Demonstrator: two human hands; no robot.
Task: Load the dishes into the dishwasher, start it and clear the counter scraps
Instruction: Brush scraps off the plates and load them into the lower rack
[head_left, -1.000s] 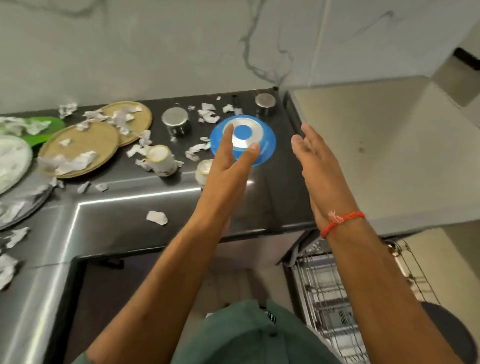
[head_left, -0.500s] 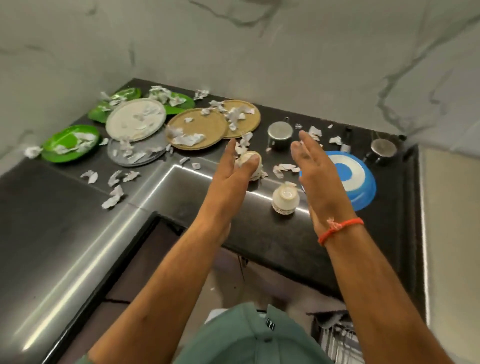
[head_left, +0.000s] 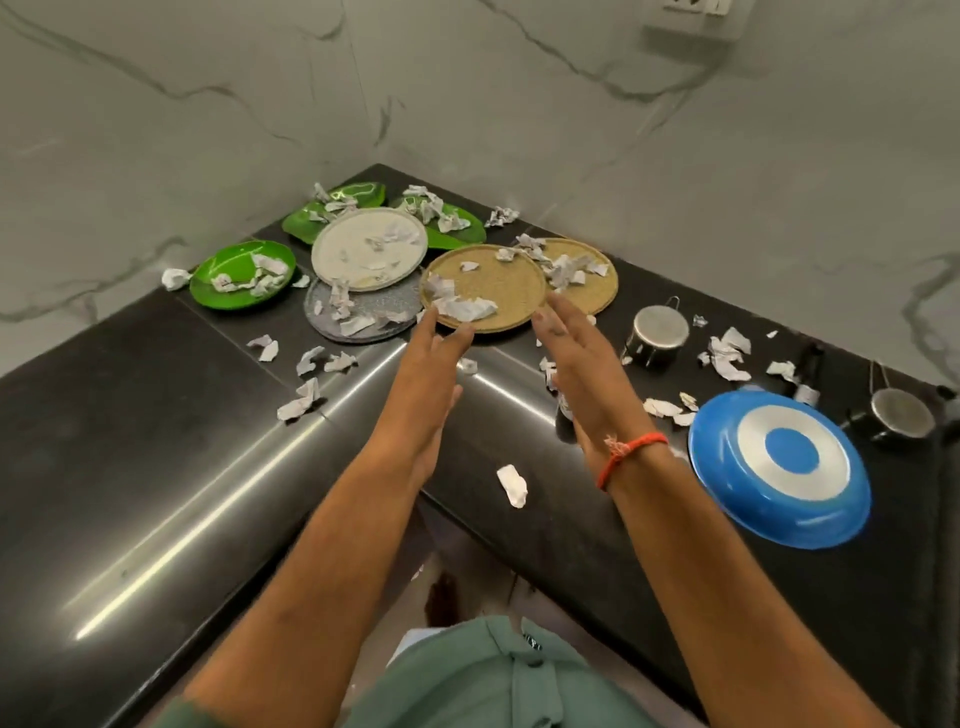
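A dark polished L-shaped counter (head_left: 156, 467) is carrying everything. Just ahead of the left hand (head_left: 415, 384) fingertips, two tan plates (head_left: 498, 291) are lying overlapped; beyond and left of them are sitting a white plate (head_left: 358, 249), a grey plate (head_left: 374, 317) and green plates (head_left: 234, 275). Right of the right hand (head_left: 587, 384) are resting a steel cup (head_left: 657, 332) and an upturned blue bowl (head_left: 779, 467). Paper scraps (head_left: 511, 486) are lying scattered around both hands.

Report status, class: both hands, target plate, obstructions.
Left hand and right hand open, no grip yet. Near round tan woven plate between fingertips. Crumpled white paper scraps on it.
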